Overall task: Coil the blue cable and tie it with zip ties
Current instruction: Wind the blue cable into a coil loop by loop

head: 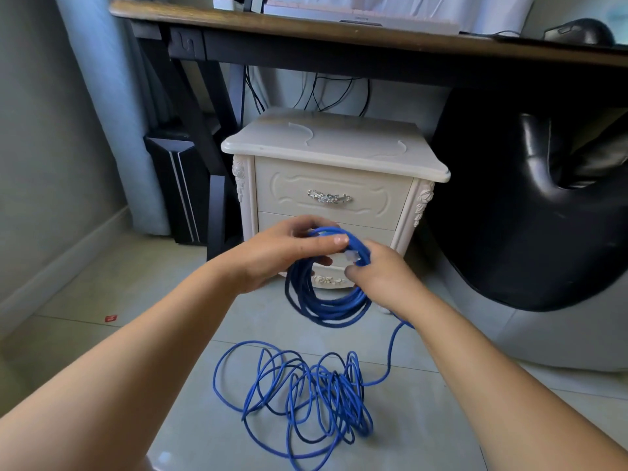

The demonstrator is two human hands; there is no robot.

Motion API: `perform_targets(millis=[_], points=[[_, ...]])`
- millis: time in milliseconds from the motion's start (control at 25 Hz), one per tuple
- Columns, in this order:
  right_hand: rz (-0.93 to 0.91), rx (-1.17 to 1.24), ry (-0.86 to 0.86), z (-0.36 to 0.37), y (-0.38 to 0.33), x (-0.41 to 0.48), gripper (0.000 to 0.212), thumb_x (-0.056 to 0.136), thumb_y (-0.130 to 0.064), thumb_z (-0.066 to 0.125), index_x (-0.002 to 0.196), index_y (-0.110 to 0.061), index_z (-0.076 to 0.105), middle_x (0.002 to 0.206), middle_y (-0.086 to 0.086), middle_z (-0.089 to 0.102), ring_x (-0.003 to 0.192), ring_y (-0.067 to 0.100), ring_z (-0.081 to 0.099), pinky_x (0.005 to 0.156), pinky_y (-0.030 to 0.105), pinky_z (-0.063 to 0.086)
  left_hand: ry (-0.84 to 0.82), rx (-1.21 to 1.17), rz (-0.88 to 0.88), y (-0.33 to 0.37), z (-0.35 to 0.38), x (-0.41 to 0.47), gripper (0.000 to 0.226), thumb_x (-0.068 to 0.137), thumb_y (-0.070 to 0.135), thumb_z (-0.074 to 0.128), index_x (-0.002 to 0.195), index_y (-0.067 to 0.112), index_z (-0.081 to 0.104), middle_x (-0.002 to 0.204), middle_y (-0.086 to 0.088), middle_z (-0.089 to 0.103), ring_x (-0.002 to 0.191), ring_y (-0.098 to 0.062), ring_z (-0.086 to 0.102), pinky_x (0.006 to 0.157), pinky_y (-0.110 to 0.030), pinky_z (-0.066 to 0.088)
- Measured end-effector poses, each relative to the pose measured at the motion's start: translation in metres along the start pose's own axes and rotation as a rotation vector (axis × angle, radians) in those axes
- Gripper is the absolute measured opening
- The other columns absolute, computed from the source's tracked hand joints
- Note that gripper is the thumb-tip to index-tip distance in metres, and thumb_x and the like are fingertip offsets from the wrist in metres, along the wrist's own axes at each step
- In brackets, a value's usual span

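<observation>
Several loops of the blue cable (326, 300) hang before the white nightstand (333, 178), the left hand (282, 256) with its grip closed on their top and the right hand (384, 283) gripping them beside the clear plug (351, 256). The remaining cable lies tangled on the floor (102, 334).

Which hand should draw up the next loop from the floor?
Probably right: the loose strand trails from under the right hand to the floor pile, while the left hand grips the coil at its top.
</observation>
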State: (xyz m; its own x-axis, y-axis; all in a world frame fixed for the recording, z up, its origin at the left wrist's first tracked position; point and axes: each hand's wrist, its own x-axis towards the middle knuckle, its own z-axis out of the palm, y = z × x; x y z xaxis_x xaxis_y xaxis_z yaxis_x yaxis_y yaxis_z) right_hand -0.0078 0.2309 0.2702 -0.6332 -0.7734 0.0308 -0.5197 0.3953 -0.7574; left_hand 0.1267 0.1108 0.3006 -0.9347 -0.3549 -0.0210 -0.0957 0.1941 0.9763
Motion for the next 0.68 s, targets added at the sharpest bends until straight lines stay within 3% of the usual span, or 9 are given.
perform_targets(millis=[160, 360, 440, 560, 680], points=[[-0.142, -0.491, -0.102, 0.005, -0.007, -0.008, 0.011, 0.089, -0.021, 0.053, 0.092, -0.024, 0.043, 0.087, -0.003, 0.052, 0.079, 0.024, 0.051, 0.061, 0.03, 0.038, 0.021, 0.583, -0.001, -0.007, 0.014, 0.005, 0.051, 0.069, 0.055, 0.081, 0.108, 0.029, 0.06, 0.094, 0.009, 0.068, 0.083, -0.005, 0.063, 0.072, -0.016, 0.048], [-0.275, -0.598, 0.017, 0.0, -0.015, -0.014, 0.018, 0.088, -0.019, 0.054, 0.09, -0.021, 0.036, 0.084, -0.006, 0.043, 0.08, 0.023, 0.046, 0.061, 0.031, 0.03, 0.015, 0.734, 0.041, -0.005, 0.01, 0.006, 0.044, 0.075, 0.057, 0.074, 0.092, 0.019, 0.062, 0.077, 0.003, 0.069, 0.068, -0.01, 0.064, 0.06, -0.02, 0.047], [-0.284, -0.529, 0.074, 0.003, -0.016, -0.015, 0.019, 0.087, -0.022, 0.055, 0.095, -0.022, 0.038, 0.085, -0.005, 0.05, 0.081, 0.025, 0.052, 0.061, 0.032, 0.033, 0.046, 0.706, 0.068, -0.004, 0.008, 0.006, 0.033, 0.08, 0.051, 0.072, 0.084, 0.021, 0.06, 0.063, 0.007, 0.065, 0.055, -0.003, 0.062, 0.051, -0.015, 0.044], [-0.159, -0.308, 0.1, -0.004, -0.017, -0.01, 0.032, 0.082, -0.033, 0.063, 0.107, -0.029, 0.043, 0.087, -0.005, 0.063, 0.081, 0.024, 0.06, 0.068, 0.036, 0.049, 0.123, 0.47, 0.087, -0.004, 0.007, 0.005, 0.024, 0.087, 0.039, 0.07, 0.079, 0.02, 0.059, 0.051, 0.01, 0.055, 0.049, -0.005, 0.058, 0.054, -0.015, 0.05], [0.019, 0.003, -0.069, -0.015, -0.01, -0.006, 0.031, 0.077, -0.045, 0.071, 0.099, -0.03, 0.055, 0.088, -0.006, 0.07, 0.077, 0.018, 0.07, 0.075, 0.039, 0.057, 0.256, 0.143, 0.111, -0.004, 0.004, 0.004, 0.02, 0.092, 0.031, 0.065, 0.082, 0.014, 0.061, 0.055, -0.002, 0.047, 0.046, -0.007, 0.045, 0.057, -0.021, 0.054]])
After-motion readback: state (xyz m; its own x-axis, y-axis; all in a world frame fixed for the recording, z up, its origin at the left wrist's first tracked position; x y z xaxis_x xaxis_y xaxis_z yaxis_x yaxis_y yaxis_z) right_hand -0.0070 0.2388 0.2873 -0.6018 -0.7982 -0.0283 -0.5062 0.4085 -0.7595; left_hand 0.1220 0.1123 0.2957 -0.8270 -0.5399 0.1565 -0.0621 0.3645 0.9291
